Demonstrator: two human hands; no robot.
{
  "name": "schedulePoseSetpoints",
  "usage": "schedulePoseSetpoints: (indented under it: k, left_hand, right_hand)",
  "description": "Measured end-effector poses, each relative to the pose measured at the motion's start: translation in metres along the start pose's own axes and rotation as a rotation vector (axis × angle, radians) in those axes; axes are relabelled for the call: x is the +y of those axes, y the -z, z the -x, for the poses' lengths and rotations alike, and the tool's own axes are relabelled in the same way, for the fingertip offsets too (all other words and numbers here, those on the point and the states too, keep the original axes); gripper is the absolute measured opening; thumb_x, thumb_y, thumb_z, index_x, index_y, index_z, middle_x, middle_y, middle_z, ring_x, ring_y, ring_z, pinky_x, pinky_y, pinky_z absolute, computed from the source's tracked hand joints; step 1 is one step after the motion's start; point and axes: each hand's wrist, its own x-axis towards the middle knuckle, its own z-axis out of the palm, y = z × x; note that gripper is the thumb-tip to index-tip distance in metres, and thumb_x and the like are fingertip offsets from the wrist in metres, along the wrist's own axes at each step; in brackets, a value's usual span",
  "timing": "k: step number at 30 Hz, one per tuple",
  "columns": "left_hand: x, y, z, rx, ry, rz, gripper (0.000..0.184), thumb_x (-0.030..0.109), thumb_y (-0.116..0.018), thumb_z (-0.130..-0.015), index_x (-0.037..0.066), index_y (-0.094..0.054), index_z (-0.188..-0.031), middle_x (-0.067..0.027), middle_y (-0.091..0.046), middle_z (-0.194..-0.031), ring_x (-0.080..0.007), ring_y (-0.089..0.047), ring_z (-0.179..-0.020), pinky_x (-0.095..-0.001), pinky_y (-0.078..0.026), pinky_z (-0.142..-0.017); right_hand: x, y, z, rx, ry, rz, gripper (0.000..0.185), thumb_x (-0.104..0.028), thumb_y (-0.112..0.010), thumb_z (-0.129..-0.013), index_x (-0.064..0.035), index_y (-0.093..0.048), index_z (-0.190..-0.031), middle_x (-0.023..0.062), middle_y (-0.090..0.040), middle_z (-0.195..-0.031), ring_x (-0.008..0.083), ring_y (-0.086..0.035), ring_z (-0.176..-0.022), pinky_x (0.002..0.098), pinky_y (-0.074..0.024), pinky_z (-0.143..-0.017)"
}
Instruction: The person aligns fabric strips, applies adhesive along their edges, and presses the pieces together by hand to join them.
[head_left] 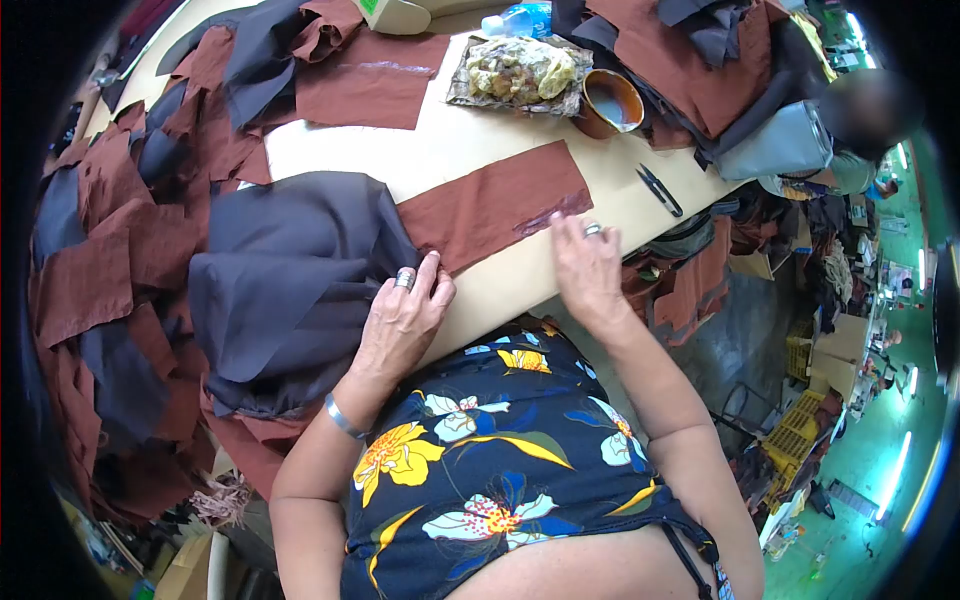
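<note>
Touching rust cloth (pixel 500 203), the left hand (pixel 403 318) has slightly spread fingers, the right hand (pixel 590 272) bunched ones.

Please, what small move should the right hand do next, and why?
Probably slide the right hand along the shiny streak on the brown strip. The streak looks patchy, the fingertips are at it, and the left hand rests at the strip's other end, seemingly steadying it.

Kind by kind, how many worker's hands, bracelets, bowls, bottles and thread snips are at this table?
Bare hands, left hand and right hand: 2
Silver metal bracelet: 1
Round brown bowl: 1
Clear plastic bottle: 1
Black thread snips: 1
Total: 6
</note>
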Motion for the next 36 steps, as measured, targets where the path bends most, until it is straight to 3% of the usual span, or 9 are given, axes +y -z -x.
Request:
schedulePoseSetpoints:
  k: [1, 6, 13, 17, 28, 36]
  left_hand:
    - [0.0, 0.0, 0.001, -0.002, -0.002, 0.001, 0.031, 0.008, -0.052, -0.076, 0.004, -0.056, -0.107, -0.0094, -0.054, -0.117, -0.02, -0.057, -0.085, -0.03, -0.048, -0.072]
    - [-0.001, 0.004, 0.002, -0.05, -0.006, 0.005, 0.03, 0.009, -0.052, -0.076, 0.003, -0.056, -0.105, -0.0087, -0.054, -0.113, -0.0195, -0.058, -0.086, -0.0295, -0.048, -0.074]
    - [-0.003, 0.006, 0.0, -0.052, -0.038, 0.002, 0.028, 0.01, -0.052, -0.077, 0.004, -0.054, -0.105, -0.0115, -0.054, -0.12, -0.0209, -0.058, -0.088, -0.0304, -0.048, -0.073]
    - [-0.003, 0.003, 0.001, -0.034, -0.036, -0.053, 0.028, 0.013, -0.054, -0.077, 0.003, -0.053, -0.103, -0.0149, -0.056, -0.117, -0.0189, -0.059, -0.085, -0.0294, -0.048, -0.07]
    - [-0.001, 0.0, 0.011, 0.009, 0.009, -0.025, 0.013, 0.011, -0.054, -0.079, 0.004, -0.052, -0.089, -0.0189, -0.058, -0.115, -0.0207, -0.059, -0.082, -0.03, -0.048, -0.07]
    - [0.002, -0.003, 0.012, -0.011, 0.031, -0.009, 0.012, 0.009, -0.054, -0.076, 0.003, -0.052, -0.087, -0.0203, -0.055, -0.119, -0.0236, -0.058, -0.083, -0.0323, -0.049, -0.072]
  right_hand:
    - [0.009, -0.007, -0.002, 0.084, -0.015, 0.04, 0.044, -0.013, -0.05, -0.081, -0.0028, -0.05, -0.123, 0.0073, -0.053, -0.094, 0.0202, -0.054, -0.09, 0.0383, -0.0376, -0.074]
    - [0.003, -0.007, 0.003, 0.075, 0.091, 0.026, 0.053, -0.013, -0.049, -0.081, -0.0023, -0.043, -0.132, 0.0072, -0.052, -0.095, 0.0209, -0.053, -0.091, 0.0395, -0.037, -0.074]
    - [-0.04, 0.006, 0.011, 0.095, 0.238, -0.061, 0.05, -0.013, -0.048, -0.08, -0.0027, -0.047, -0.129, 0.0057, -0.052, -0.093, 0.0188, -0.054, -0.086, 0.0382, -0.0367, -0.076]
    - [-0.008, 0.002, -0.004, 0.05, 0.073, 0.078, 0.046, -0.015, -0.048, -0.082, -0.0051, -0.049, -0.126, 0.004, -0.052, -0.092, 0.0176, -0.053, -0.086, 0.0376, -0.0367, -0.077]
    - [-0.052, 0.005, 0.006, 0.081, 0.274, -0.013, 0.06, -0.018, -0.049, -0.083, -0.0125, -0.034, -0.141, 0.0051, -0.049, -0.099, 0.0185, -0.051, -0.094, 0.0409, -0.0371, -0.083]
    - [-0.072, 0.009, 0.005, 0.08, 0.331, -0.056, 0.056, -0.02, -0.048, -0.084, -0.0094, -0.039, -0.138, 0.0041, -0.05, -0.099, 0.0167, -0.05, -0.098, 0.0411, -0.0355, -0.086]
